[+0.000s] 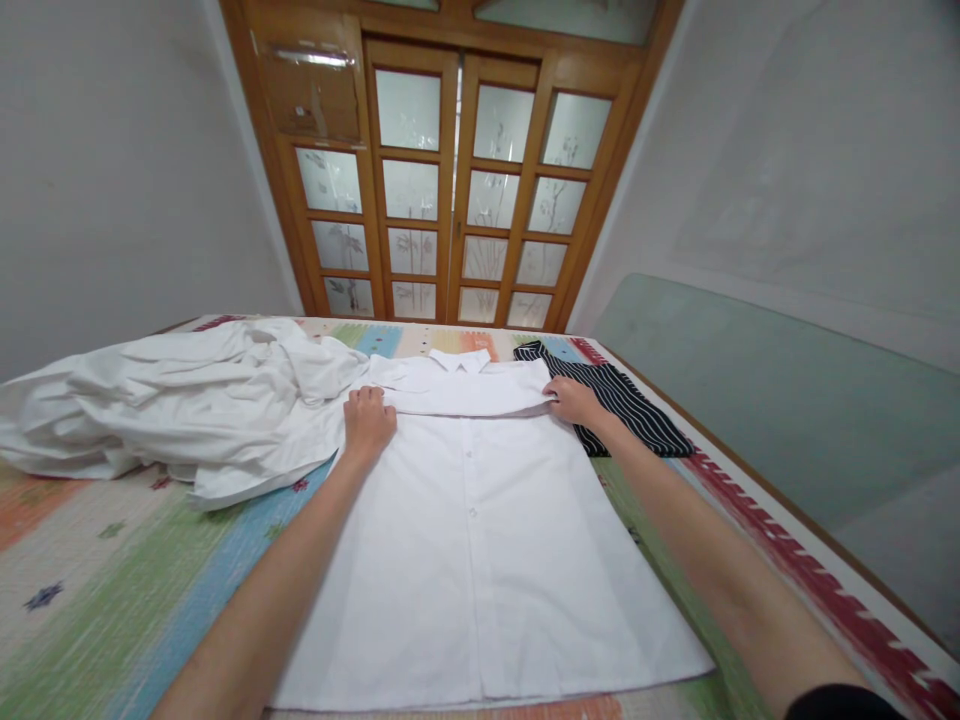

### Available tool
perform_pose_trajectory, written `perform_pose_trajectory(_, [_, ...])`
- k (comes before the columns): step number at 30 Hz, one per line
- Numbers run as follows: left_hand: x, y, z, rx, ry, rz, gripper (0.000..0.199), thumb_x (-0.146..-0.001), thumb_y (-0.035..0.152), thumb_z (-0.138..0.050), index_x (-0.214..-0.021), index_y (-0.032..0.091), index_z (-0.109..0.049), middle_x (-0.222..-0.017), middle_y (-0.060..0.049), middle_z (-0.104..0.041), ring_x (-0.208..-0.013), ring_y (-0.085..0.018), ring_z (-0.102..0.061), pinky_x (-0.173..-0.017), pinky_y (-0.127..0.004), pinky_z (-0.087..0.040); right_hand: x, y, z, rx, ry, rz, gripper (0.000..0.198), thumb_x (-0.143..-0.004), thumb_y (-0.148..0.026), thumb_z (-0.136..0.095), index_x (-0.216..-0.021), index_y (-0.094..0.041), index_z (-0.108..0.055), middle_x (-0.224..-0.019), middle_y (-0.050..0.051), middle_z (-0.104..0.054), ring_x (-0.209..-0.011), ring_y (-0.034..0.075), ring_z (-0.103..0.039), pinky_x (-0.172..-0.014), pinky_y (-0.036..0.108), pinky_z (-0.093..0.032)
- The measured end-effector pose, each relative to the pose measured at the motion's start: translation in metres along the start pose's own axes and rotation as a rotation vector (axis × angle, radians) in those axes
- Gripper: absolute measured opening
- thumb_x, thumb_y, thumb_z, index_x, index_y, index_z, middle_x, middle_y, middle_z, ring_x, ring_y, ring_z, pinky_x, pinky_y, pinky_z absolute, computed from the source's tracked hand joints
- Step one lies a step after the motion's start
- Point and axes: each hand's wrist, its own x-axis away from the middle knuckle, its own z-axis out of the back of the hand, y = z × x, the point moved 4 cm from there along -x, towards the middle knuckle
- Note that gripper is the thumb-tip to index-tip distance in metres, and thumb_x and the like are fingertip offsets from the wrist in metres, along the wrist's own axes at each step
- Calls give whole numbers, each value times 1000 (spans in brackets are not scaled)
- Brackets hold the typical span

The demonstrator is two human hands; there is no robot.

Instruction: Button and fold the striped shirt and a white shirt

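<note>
A white button-front shirt [465, 560] lies spread flat on the bed, its collar at the far end and its hem toward me. Across the upper chest runs a folded white band of cloth, which looks like the sleeves laid over. My left hand [369, 420] is closed at the left end of this band, fingertips curled on the cloth. At the band's right end, my right hand [574, 402] pinches the edge between thumb and fingers. Both arms reach forward along the shirt's sides.
Crumpled white cloth [187, 400] lies at the left, touching the shirt. A folded black-and-white striped garment [630, 405] sits at the right. Beneath is a colourful striped bed cover [142, 590]. A pale green board [787, 400] stands along the right wall; wooden glass-paned doors [454, 190] are beyond.
</note>
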Motion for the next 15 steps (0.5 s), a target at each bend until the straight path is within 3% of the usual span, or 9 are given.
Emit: perform_pose_trajectory(15, [-1,-2,-3,20,3,46,34,-81,17,-47,-110,7,-61,-109,-18,-64,-107,-33,-52,-88,-42,-42,12,-23,-2,216,182,-88,25,-87,-6,-45,-100,-11,-67,-101,14,-65,-86,20,-61,-61,25,-35])
